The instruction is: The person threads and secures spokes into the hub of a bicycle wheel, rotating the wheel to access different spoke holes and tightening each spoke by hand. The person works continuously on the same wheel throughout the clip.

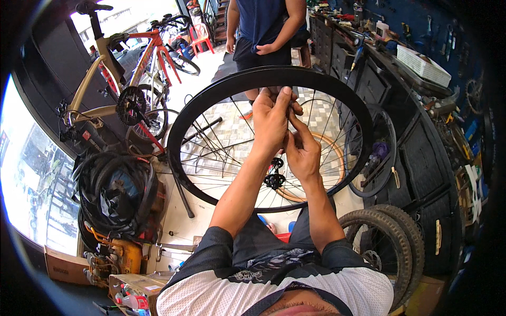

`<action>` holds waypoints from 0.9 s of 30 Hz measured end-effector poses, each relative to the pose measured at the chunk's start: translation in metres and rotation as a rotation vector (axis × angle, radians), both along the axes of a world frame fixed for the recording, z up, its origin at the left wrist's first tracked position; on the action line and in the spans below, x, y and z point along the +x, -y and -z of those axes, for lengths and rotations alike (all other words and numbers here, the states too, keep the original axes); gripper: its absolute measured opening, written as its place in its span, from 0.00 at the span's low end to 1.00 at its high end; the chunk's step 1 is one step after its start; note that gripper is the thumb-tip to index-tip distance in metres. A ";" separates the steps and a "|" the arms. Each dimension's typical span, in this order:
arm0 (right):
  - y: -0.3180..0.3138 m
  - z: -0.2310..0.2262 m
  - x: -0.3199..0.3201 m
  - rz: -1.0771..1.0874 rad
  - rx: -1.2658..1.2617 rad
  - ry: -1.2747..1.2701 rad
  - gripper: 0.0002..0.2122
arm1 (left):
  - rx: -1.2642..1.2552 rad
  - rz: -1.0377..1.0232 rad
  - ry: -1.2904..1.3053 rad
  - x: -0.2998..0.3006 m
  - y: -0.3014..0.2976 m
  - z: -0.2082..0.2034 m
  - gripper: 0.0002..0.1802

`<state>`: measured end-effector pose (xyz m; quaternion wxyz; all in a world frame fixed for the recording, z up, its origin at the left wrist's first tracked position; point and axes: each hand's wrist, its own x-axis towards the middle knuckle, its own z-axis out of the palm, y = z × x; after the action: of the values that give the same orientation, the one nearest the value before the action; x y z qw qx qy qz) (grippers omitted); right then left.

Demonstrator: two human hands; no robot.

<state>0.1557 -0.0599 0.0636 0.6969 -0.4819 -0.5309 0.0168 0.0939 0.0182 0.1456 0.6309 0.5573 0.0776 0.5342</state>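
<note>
A black deep-rimmed bicycle wheel (196, 102) is held up in front of me, with thin dark spokes and a black hub (274, 180) at its middle. Inside the far part of the rim, my left hand (271, 122) is closed, its thumb against the rim's inner edge. Just right of and below it, my right hand (304, 154) is closed in a pinch, fingers reaching up toward the left hand. Both are among the spokes. What lies between the fingers of either hand is hidden.
Beyond the wheel stands a person (266, 31) in dark clothes. Bicycles (142, 68) stand at the left, above a heap of black tires (113, 189). A tool-laden workbench (400, 87) and drawers line the right. Knobby tires (392, 231) stand near my right side.
</note>
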 end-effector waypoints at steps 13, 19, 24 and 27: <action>0.000 0.005 -0.001 -0.030 -0.012 -0.045 0.22 | -0.001 -0.012 0.005 -0.001 0.007 -0.001 0.12; -0.004 0.007 -0.002 -0.009 -0.044 -0.054 0.23 | 0.015 -0.059 -0.013 0.000 0.013 -0.004 0.09; 0.001 0.001 -0.005 0.007 -0.074 -0.029 0.22 | 0.020 -0.073 0.019 0.000 0.016 -0.006 0.08; -0.001 0.004 -0.004 0.002 -0.038 -0.032 0.22 | -0.059 -0.037 0.015 0.000 0.016 -0.008 0.07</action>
<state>0.1518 -0.0585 0.0592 0.6960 -0.4954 -0.5187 0.0342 0.0940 0.0019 0.1533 0.6378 0.5328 0.0989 0.5473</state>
